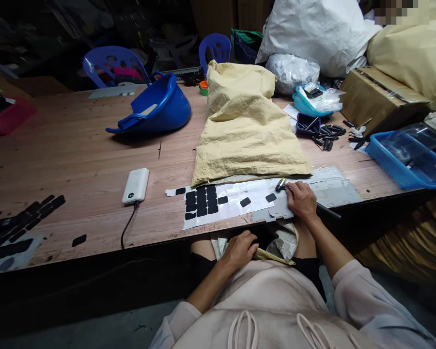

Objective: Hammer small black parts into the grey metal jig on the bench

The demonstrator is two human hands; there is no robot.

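Observation:
My right hand (301, 199) rests on the wooden table's front edge (94, 242), fingers closed on a small dark cylindrical piece (280, 184) at their tips. It lies on white backing sheets (232, 203) that carry a block of black rounded pads (201, 201) and two loose pads (244, 202). My left hand (240, 249) is down in my lap below the table edge, fingers curled into an open bag of dark material (276, 242); what it holds is hidden.
A tan woven sack (243, 126) lies behind the sheets. A white power bank (135, 185) with a cable is to the left, a blue basin (156, 107) beyond it. More black pads (18, 223) sit far left. Blue trays (403, 165), a cardboard box (378, 99) and small black parts (327, 133) crowd the right.

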